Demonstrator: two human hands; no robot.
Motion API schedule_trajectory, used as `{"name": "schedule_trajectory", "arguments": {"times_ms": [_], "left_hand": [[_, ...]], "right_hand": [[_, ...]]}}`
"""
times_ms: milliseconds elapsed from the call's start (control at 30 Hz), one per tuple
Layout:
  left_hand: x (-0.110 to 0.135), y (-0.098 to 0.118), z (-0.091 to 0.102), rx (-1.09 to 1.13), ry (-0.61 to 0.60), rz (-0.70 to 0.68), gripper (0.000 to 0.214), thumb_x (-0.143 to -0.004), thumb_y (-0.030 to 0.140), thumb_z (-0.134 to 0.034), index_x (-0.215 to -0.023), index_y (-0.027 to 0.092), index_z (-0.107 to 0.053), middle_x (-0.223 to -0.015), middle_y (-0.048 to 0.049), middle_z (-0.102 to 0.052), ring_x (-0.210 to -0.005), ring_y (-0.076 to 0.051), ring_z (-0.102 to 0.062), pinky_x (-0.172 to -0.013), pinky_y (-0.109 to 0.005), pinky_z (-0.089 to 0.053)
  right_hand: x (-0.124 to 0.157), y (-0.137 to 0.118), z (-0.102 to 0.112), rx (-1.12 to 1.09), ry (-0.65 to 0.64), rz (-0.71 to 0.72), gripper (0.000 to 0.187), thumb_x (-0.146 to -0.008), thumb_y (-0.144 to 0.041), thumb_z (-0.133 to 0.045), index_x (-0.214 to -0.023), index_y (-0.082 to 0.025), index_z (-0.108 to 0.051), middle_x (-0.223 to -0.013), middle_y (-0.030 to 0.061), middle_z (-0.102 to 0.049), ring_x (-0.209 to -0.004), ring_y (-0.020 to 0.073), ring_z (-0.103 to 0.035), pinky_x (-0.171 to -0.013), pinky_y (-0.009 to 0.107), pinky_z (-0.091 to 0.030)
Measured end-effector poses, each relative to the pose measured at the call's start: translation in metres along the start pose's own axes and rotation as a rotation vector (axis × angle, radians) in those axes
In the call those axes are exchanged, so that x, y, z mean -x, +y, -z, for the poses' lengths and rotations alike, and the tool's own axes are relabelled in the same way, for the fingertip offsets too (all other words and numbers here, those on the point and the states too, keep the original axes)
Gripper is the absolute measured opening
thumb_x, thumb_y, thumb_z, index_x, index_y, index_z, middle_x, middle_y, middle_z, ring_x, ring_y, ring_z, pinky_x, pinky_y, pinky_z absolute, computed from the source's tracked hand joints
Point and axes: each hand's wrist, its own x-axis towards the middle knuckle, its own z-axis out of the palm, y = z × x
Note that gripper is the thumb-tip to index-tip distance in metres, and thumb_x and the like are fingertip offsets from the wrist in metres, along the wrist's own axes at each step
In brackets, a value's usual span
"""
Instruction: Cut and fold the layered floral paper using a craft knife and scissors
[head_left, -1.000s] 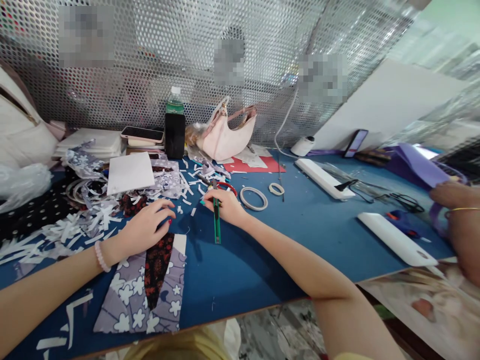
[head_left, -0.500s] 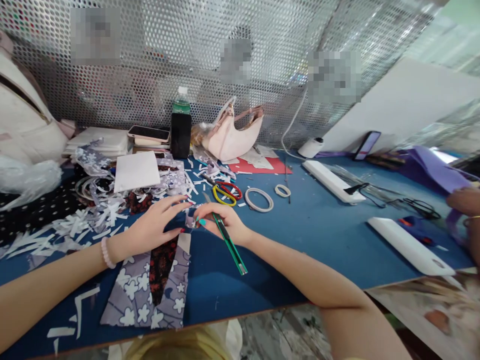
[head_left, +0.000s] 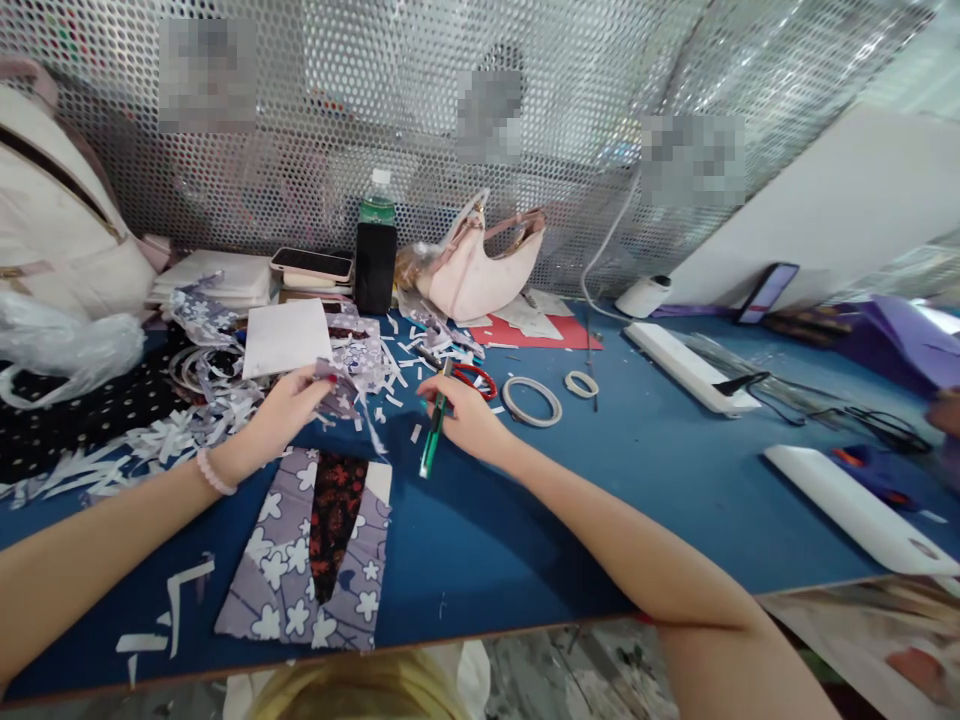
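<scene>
— What is being held above the patchwork panel (head_left: 315, 550)?

— A green utility knife (head_left: 433, 435) is being gripped by the closed fingers of the right hand (head_left: 466, 420), just beyond the panel's upper right corner, its body tilted down toward the panel. A purple floral scrap (head_left: 339, 392) is being pinched by the fingers of the left hand (head_left: 283, 412), just beyond the panel's upper left corner.

— And what is being carried by the blue bench (head_left: 600, 500) around the panel?

— White paper strips (head_left: 150, 445) are being left scattered to the panel's left. Red-handled scissors (head_left: 474, 378) and a tape ring (head_left: 531, 400) are lying beyond the knife, farther from the panel.
</scene>
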Motion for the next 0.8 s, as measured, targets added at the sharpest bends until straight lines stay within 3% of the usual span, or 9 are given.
{"name": "schedule_trajectory", "arguments": {"times_ms": [133, 300, 367, 533, 633, 733, 800], "left_hand": [[-0.010, -0.002, 0.008, 0.202, 0.050, 0.108, 0.015, -0.083, 0.028, -0.051, -0.090, 0.017, -0.060, -0.077, -0.0045, -0.070, -0.073, -0.020, -0.070, -0.065, -0.030, -0.059], [-0.013, -0.002, 0.008, 0.355, 0.034, 0.170, 0.015, -0.077, 0.021, -0.058, -0.089, 0.014, -0.063, -0.083, -0.0079, -0.072, -0.076, -0.019, -0.070, -0.068, -0.029, -0.060], [-0.013, -0.002, 0.004, 0.378, 0.011, 0.179, 0.013, -0.077, 0.020, -0.058, -0.087, 0.016, -0.064, -0.083, -0.0073, -0.072, -0.078, -0.019, -0.070, -0.069, -0.028, -0.059], [-0.010, 0.004, -0.012, 0.337, -0.106, 0.158, 0.011, -0.078, 0.021, -0.060, -0.086, 0.017, -0.065, -0.088, -0.0061, -0.072, -0.084, -0.019, -0.069, -0.073, -0.027, -0.057], [-0.013, 0.011, -0.021, 0.241, -0.193, 0.114, 0.019, -0.077, 0.025, -0.062, -0.094, 0.015, -0.066, -0.088, -0.0050, -0.072, -0.079, -0.017, -0.067, -0.071, -0.027, -0.054], [-0.019, 0.015, -0.024, 0.106, -0.261, 0.052, 0.024, -0.075, 0.029, -0.066, -0.094, 0.015, -0.065, -0.083, -0.0030, -0.071, -0.075, -0.018, -0.066, -0.068, -0.028, -0.052], [-0.022, 0.015, -0.022, 0.004, -0.282, 0.009, 0.022, -0.073, 0.032, -0.068, -0.087, 0.016, -0.064, -0.076, -0.0015, -0.069, -0.072, -0.018, -0.065, -0.066, -0.028, -0.051]], "right_hand": [[-0.005, 0.007, 0.006, 0.205, -0.049, -0.095, 0.055, -0.080, -0.001, -0.041, -0.132, -0.011, -0.057, -0.109, 0.0192, -0.069, -0.101, 0.0311, -0.066, -0.087, 0.043, -0.052], [-0.002, 0.001, 0.012, 0.543, -0.113, -0.256, 0.058, -0.092, -0.013, -0.037, -0.150, -0.012, -0.040, -0.096, 0.0166, -0.073, -0.084, 0.0321, -0.070, -0.074, 0.041, -0.053], [-0.001, -0.002, 0.014, 0.460, -0.079, -0.196, 0.054, -0.092, -0.014, -0.038, -0.146, -0.013, -0.043, -0.100, 0.0153, -0.072, -0.088, 0.0299, -0.069, -0.078, 0.040, -0.053], [-0.012, -0.016, 0.007, -0.024, 0.049, 0.141, 0.050, -0.089, -0.026, -0.051, -0.137, -0.014, -0.048, -0.121, 0.0156, -0.063, -0.110, 0.0261, -0.061, -0.096, 0.042, -0.051], [-0.033, -0.029, 0.000, -0.223, 0.119, 0.246, 0.047, -0.087, -0.030, -0.056, -0.131, -0.016, -0.053, -0.123, 0.0146, -0.063, -0.110, 0.0252, -0.061, -0.095, 0.042, -0.051], [-0.057, -0.036, -0.003, -0.352, 0.233, 0.192, 0.017, -0.085, -0.026, -0.055, -0.096, -0.019, -0.066, -0.100, 0.0078, -0.070, -0.095, 0.0228, -0.064, -0.090, 0.039, -0.051], [-0.067, -0.036, -0.003, -0.420, 0.309, 0.116, 0.016, -0.084, -0.027, -0.053, -0.090, -0.019, -0.066, -0.094, 0.0063, -0.071, -0.086, 0.0210, -0.064, -0.081, 0.035, -0.051]]}}
